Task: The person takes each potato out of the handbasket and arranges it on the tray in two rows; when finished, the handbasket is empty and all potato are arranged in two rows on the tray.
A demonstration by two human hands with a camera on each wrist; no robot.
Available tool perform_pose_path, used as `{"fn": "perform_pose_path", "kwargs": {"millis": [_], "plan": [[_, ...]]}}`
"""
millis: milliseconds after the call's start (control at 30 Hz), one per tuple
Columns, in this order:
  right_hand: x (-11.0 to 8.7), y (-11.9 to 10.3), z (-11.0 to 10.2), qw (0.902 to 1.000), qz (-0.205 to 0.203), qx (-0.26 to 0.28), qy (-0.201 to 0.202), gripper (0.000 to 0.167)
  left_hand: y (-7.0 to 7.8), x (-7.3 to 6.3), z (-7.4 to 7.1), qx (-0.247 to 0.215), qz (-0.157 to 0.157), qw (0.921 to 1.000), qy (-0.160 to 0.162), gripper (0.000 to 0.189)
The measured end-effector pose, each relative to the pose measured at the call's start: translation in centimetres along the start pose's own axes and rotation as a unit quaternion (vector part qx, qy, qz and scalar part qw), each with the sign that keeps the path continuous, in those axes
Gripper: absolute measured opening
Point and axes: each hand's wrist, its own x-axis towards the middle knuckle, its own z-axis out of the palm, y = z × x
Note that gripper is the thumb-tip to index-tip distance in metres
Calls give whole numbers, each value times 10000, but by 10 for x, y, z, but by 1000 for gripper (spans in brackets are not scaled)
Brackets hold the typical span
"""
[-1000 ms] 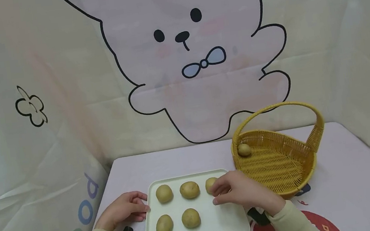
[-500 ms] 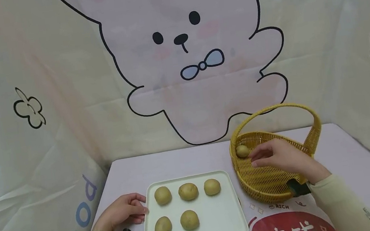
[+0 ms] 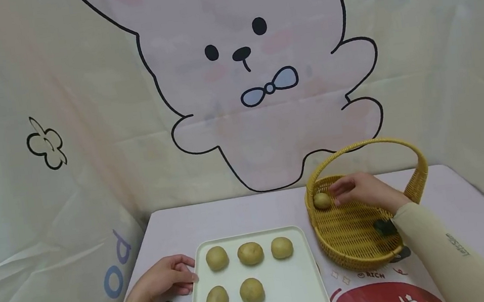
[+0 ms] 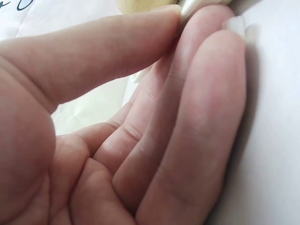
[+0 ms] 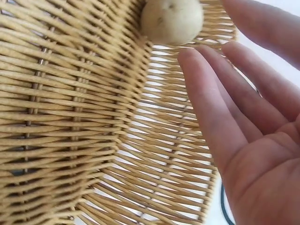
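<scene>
Several potatoes (image 3: 252, 291) lie in two rows on a white rectangular tray (image 3: 293, 297). At the tray's left edge is my left hand (image 3: 164, 279), pinching the rim between thumb and fingers; the left wrist view shows the thumb tip (image 4: 168, 21) against that rim. My right hand (image 3: 362, 190) is over the inside of a yellow wicker basket (image 3: 354, 238), holding nothing, its fingers (image 5: 211, 93) extended and the thumb apart. One potato (image 3: 322, 201) sits against the basket's left wall, just beyond the right fingertips. Seen from the right wrist, this potato (image 5: 171, 21) is close to them.
The basket's tall arched handle (image 3: 418, 181) rises at its right and over the back. A red printed patch (image 3: 381, 301) marks the tablecloth in front. Fabric walls with a bear drawing (image 3: 276, 131) stand behind the table (image 3: 227, 216).
My right hand has moved from the tray's back-right potato rightward into the basket, then slightly farther back beside the potato there. The left hand stays at the tray's edge.
</scene>
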Motion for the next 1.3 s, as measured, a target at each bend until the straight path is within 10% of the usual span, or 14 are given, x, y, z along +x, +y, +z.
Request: {"fn": "perform_pose_path", "kwargs": {"millis": [1300], "plan": [[39,22,21,9999,-18,-107,-31,49,-3,2,-1,-152,-13,9999,-17,47]]}}
